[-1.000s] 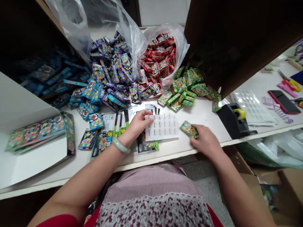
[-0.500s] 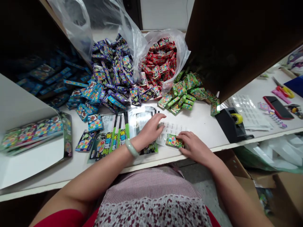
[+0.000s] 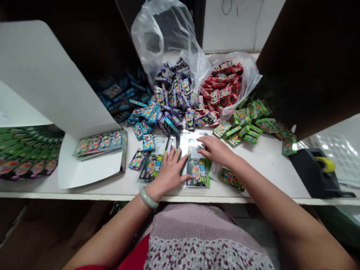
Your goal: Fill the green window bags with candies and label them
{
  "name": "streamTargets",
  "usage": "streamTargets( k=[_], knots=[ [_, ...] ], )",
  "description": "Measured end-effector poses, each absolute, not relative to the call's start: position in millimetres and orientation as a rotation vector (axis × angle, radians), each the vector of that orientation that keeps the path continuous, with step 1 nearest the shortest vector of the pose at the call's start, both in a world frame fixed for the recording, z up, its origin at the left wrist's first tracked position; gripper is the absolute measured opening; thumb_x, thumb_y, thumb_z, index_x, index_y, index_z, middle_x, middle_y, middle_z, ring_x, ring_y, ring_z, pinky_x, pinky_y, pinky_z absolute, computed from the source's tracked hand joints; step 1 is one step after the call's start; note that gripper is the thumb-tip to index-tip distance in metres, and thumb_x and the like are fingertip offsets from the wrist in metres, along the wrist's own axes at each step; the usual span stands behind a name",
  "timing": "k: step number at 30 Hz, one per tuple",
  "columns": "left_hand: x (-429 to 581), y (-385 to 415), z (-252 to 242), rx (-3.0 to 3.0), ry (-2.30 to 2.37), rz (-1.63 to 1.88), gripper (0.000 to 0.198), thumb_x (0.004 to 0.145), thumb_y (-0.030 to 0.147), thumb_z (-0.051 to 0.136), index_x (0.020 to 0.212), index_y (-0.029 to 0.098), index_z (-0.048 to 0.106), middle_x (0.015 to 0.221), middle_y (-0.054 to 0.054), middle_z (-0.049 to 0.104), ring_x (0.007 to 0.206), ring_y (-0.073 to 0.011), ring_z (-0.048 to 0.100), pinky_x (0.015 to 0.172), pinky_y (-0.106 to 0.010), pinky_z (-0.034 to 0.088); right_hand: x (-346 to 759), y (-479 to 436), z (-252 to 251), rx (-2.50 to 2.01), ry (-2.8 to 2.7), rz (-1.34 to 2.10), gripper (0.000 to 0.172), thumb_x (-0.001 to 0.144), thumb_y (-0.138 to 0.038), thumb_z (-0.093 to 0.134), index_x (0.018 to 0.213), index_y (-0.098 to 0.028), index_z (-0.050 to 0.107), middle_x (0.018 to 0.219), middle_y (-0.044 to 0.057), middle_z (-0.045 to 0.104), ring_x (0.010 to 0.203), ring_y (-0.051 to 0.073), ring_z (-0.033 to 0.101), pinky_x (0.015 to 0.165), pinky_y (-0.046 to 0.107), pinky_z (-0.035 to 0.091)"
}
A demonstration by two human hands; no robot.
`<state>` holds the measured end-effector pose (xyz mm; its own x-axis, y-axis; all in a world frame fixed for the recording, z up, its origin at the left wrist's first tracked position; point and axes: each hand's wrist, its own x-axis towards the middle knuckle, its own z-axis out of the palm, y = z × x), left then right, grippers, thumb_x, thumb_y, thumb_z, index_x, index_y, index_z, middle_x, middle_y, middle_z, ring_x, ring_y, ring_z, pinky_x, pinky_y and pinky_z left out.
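Note:
My left hand [image 3: 172, 171], with a pale green bangle at its wrist, lies flat with spread fingers on printed plastic pouches [image 3: 153, 165]. Another pouch [image 3: 198, 172], black and green with a clear upper part, lies between my hands. Over its upper end reaches my right hand [image 3: 218, 149], thumb and fingers apart; whether its fingertips touch the film I cannot tell. Beneath my right forearm a green candy box [image 3: 232, 179] rests by a clear sheet [image 3: 215, 170], both partly hidden. A blue box [image 3: 148, 142] and a purple box [image 3: 137, 159] lie left of the pouches.
Behind are heaps of purple boxes [image 3: 176, 84], red boxes [image 3: 222, 88] in a plastic bag [image 3: 250, 75], and green boxes [image 3: 247, 123]. A white carton [image 3: 90, 172] with rows of boxes stands left. On the right is a black tape dispenser [image 3: 312, 172]. Dark cartons flank both sides.
My view has swung left. My right hand has let go of the green candy box and moved left to the pouches. My left hand has left the clear sheet and now lies on the pouches.

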<state>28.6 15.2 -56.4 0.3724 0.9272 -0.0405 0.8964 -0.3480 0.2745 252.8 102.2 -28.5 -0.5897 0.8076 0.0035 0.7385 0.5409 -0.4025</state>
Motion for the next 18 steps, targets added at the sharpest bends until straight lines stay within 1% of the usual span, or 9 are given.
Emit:
streamTargets(
  k=[2, 3, 4, 6, 8, 10, 13, 15, 18],
  knots=[
    [22.5, 11.8, -55.3, 2.383, 1.647, 0.131, 0.062, 0.083, 0.045, 0.065, 0.137, 0.022, 0.045, 0.152, -0.014, 0.034, 0.143, -0.0400, 0.020, 0.114, -0.061, 0.020, 221.4, 116.6, -33.5, -1.341, -2.702, 0.473, 0.064, 0.077, -0.032, 0.074, 0.131, -0.007, 0.051, 0.131, 0.020, 0.057, 0.124, 0.031, 0.050, 0.104, 0.041, 0.039],
    [17.7, 11.2, -54.9, 2.379, 1.655, 0.122, 0.056, 0.085, 0.040, 0.063, 0.135, 0.023, 0.047, 0.151, -0.013, 0.036, 0.143, -0.0389, 0.021, 0.114, -0.061, 0.020, 210.4, 120.2, -35.6, -1.347, -2.737, 0.456, 0.068, 0.073, -0.033, 0.078, 0.129, -0.005, 0.053, 0.129, 0.022, 0.057, 0.122, 0.033, 0.050, 0.103, 0.042, 0.040],
    [12.7, 10.8, -54.8, 2.370, 1.655, 0.115, 0.050, 0.087, 0.036, 0.061, 0.134, 0.024, 0.048, 0.150, -0.012, 0.038, 0.143, -0.0379, 0.022, 0.114, -0.061, 0.021, 202.3, 121.9, -37.3, -1.354, -2.759, 0.448, 0.067, 0.071, -0.034, 0.080, 0.125, -0.005, 0.056, 0.125, 0.023, 0.059, 0.119, 0.034, 0.052, 0.101, 0.042, 0.041],
    [5.0, 10.3, -55.6, 2.330, 1.644, 0.112, 0.045, 0.089, 0.028, 0.056, 0.133, 0.025, 0.049, 0.150, -0.011, 0.038, 0.143, -0.0361, 0.024, 0.113, -0.060, 0.022, 193.4, 122.2, -39.4, -1.386, -2.801, 0.426, 0.056, 0.071, -0.035, 0.079, 0.116, -0.008, 0.061, 0.118, 0.022, 0.061, 0.113, 0.034, 0.054, 0.097, 0.042, 0.043],
    [3.0, 9.4, -57.2, 2.271, 1.626, 0.134, 0.045, 0.090, 0.028, 0.054, 0.135, 0.024, 0.048, 0.152, -0.012, 0.036, 0.144, -0.0350, 0.023, 0.114, -0.058, 0.021, 189.7, 122.1, -40.1, -1.441, -2.818, 0.411, 0.048, 0.072, -0.037, 0.078, 0.109, -0.011, 0.064, 0.114, 0.020, 0.060, 0.111, 0.034, 0.055, 0.093, 0.041, 0.045],
    [6.9, 7.9, -58.7, 2.208, 1.620, 0.181, 0.053, 0.089, 0.039, 0.056, 0.138, 0.021, 0.045, 0.155, -0.014, 0.031, 0.145, -0.0358, 0.019, 0.115, -0.058, 0.018, 187.4, 123.4, -40.1, -1.503, -2.817, 0.407, 0.048, 0.071, -0.039, 0.078, 0.108, -0.012, 0.064, 0.114, 0.019, 0.059, 0.110, 0.033, 0.055, 0.091, 0.040, 0.046],
    [17.1, 5.0, -59.3, 2.130, 1.647, 0.219, 0.080, 0.079, 0.056, 0.063, 0.143, 0.015, 0.036, 0.157, -0.018, 0.024, 0.146, -0.0381, 0.010, 0.116, -0.058, 0.013, 184.4, 125.5, -39.4, -1.546, -2.817, 0.414, 0.055, 0.071, -0.043, 0.078, 0.113, -0.012, 0.060, 0.118, 0.019, 0.056, 0.113, 0.033, 0.053, 0.091, 0.041, 0.046],
    [22.5, 3.1, -58.4, 2.104, 1.663, 0.207, 0.086, 0.078, 0.057, 0.063, 0.145, 0.012, 0.032, 0.157, -0.020, 0.019, 0.147, -0.0379, 0.007, 0.117, -0.056, 0.011, 183.2, 125.3, -38.1, -1.539, -2.832, 0.424, 0.061, 0.069, -0.044, 0.079, 0.115, -0.011, 0.058, 0.120, 0.020, 0.055, 0.115, 0.033, 0.051, 0.092, 0.041, 0.045],
    [25.9, 0.7, -56.1, 2.080, 1.659, 0.163, 0.085, 0.080, 0.052, 0.063, 0.147, 0.013, 0.028, 0.159, -0.019, 0.014, 0.147, -0.0364, 0.003, 0.117, -0.055, 0.009, 182.8, 126.0, -35.7, -1.527, -2.859, 0.437, 0.068, 0.063, -0.046, 0.083, 0.114, -0.008, 0.058, 0.116, 0.022, 0.056, 0.112, 0.035, 0.053, 0.090, 0.042, 0.045]
  ],
)
